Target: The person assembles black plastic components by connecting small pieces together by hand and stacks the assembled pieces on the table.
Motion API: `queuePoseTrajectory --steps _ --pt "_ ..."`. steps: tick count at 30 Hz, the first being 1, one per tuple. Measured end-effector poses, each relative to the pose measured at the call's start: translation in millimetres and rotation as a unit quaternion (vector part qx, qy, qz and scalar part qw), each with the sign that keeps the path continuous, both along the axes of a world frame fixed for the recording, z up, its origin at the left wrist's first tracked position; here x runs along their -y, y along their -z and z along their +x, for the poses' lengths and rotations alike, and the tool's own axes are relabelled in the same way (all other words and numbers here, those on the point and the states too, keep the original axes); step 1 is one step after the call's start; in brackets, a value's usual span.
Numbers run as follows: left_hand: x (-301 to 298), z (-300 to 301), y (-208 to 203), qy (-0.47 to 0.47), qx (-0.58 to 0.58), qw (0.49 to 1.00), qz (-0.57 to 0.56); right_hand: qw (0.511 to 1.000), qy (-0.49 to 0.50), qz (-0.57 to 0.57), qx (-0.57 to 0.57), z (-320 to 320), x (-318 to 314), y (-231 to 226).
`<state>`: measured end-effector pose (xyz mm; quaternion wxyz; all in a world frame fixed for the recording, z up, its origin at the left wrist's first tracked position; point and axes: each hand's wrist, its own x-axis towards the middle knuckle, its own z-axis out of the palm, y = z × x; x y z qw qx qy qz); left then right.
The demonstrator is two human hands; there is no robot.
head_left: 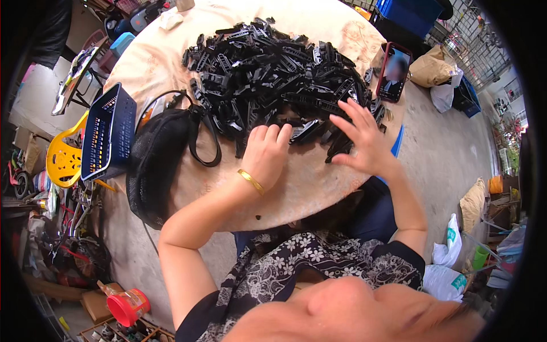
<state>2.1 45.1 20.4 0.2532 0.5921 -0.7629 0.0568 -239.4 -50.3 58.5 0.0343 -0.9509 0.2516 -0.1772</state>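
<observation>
A phone (394, 70) in a red case stands at the round table's (307, 188) right edge, its screen lit. A blue slotted basket (108, 132) rests tilted at the left edge beside a black mesh bag (159, 162). Black plastic parts (273, 74) lie heaped mid-table. The left hand (266, 153) curls loosely at the heap's near edge; the right hand (364, 137), fingers spread wide, touches the parts.

bright even daylight, soft shadows, sharp centre, fisheye bending and dark rim.
</observation>
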Motion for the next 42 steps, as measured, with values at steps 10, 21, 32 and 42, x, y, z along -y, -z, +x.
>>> queuePoseTrajectory --steps 10,21,32,42 --pt "9.5 -6.4 10.9 0.083 0.056 0.994 0.034 0.997 -0.006 0.019 0.072 17.3 49.9 38.3" --pt "4.5 -4.9 1.7 0.146 -0.024 0.988 0.044 0.994 0.058 -0.064 0.072 107.3 78.5 23.6" --pt "0.8 -1.0 6.3 0.151 -0.034 0.987 -0.046 0.982 -0.008 -0.049 0.183 113.3 66.3 15.5" --pt "-12.5 -24.0 7.2 0.416 0.04 0.907 -0.058 0.901 -0.023 0.37 0.224 31.8 -12.1 25.6"
